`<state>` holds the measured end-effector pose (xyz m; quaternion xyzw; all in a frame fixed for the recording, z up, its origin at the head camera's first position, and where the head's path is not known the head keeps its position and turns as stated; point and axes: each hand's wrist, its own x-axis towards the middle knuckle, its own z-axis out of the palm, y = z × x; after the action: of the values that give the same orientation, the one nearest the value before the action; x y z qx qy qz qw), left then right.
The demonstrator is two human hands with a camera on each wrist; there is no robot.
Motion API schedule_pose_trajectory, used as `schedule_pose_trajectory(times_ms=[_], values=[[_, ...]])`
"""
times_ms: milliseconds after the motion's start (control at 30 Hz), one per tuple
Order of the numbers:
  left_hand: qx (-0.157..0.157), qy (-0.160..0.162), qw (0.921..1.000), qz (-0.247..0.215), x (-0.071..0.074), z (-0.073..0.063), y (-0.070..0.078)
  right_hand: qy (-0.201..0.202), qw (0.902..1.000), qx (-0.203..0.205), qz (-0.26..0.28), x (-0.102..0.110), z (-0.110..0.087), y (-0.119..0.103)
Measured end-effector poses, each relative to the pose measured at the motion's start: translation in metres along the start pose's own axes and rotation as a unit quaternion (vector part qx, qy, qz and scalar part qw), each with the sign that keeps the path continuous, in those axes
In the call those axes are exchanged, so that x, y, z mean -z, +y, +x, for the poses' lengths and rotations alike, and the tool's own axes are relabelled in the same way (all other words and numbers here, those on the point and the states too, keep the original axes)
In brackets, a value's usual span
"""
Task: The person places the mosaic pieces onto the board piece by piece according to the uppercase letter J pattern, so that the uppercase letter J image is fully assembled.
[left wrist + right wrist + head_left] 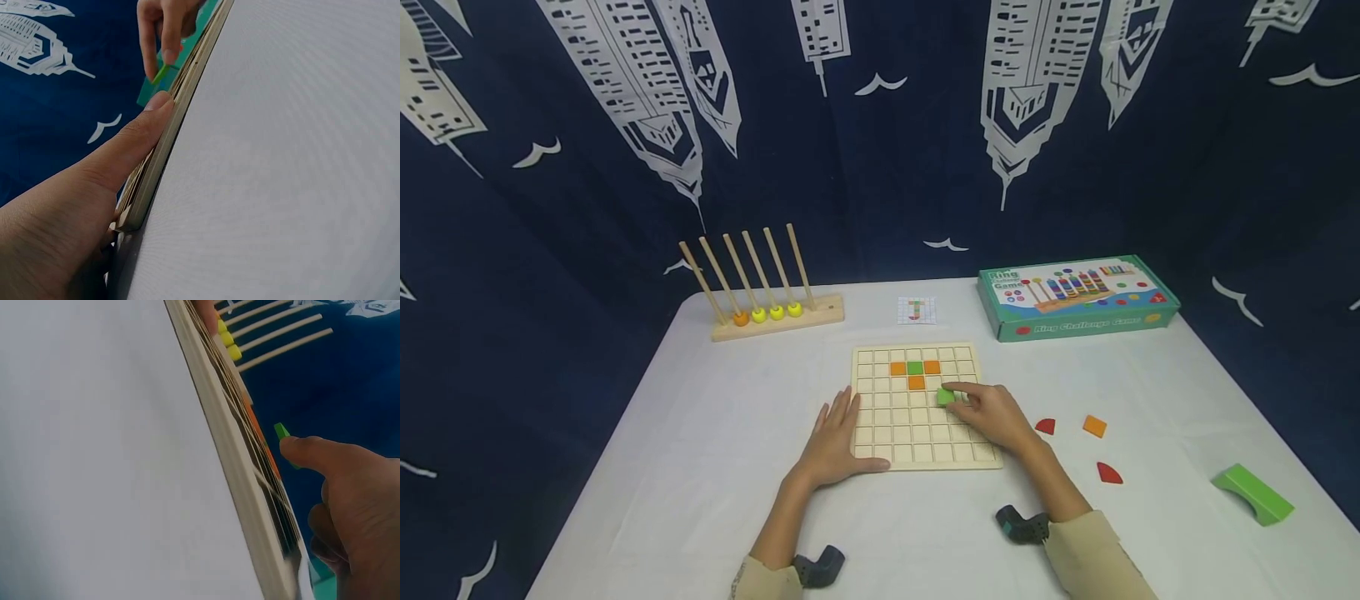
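A wooden grid board [891, 433] lies on the white table. Set in its upper squares are a green tile [914, 367] and three orange tiles, one of them [917, 382] just below the green one. My right hand [996, 417] pinches another green square tile [945, 397] between thumb and fingertips; the right wrist view shows this tile [281, 430] tilted and raised off the board. At the board's left side rests my left hand [831, 446], fingers straight along the edge. Its thumb [140, 134] lies on the near edge.
Right of the board lie red quarter-round pieces [1108, 473], an orange square [1094, 426] and a green arch block [1255, 493]. Behind stand a peg rack [820, 310] with beads, a pattern card [917, 310] and a green game box [1078, 325].
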<state>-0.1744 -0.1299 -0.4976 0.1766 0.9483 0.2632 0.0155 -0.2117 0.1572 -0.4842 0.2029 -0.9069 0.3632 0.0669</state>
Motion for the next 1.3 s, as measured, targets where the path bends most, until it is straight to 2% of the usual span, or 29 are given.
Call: schedule_pose_trajectory(times_ms=[233, 467, 800, 1033, 1200, 1300], values=[[0.003, -0.008, 1.0, 0.004, 0.0, 0.001, 0.0, -0.024, 0.9997, 0.009, 0.006, -0.02, 0.015, -0.01], [0.005, -0.008, 0.9999, -0.003, 0.001, 0.001, 0.0, -0.033, 0.9992, 0.017, -0.017, -0.027, 0.022, -0.014], [0.003, -0.004, 1.0, 0.002, 0.002, 0.001, -0.001, -0.038, 0.9986, 0.018, -0.032, -0.029, 0.025, -0.015], [0.002, 0.0, 1.0, 0.0, 0.002, 0.001, -0.002, -0.032, 0.9992, 0.015, -0.02, -0.028, 0.024, -0.017], [0.006, -0.01, 0.9999, 0.009, 0.0, 0.0, -0.001, -0.02, 0.9998, 0.003, -0.008, -0.02, 0.016, -0.016], [0.002, -0.004, 1.0, 0.004, -0.001, 0.001, -0.001, -0.011, 0.9999, -0.008, -0.008, -0.012, 0.01, -0.01]])
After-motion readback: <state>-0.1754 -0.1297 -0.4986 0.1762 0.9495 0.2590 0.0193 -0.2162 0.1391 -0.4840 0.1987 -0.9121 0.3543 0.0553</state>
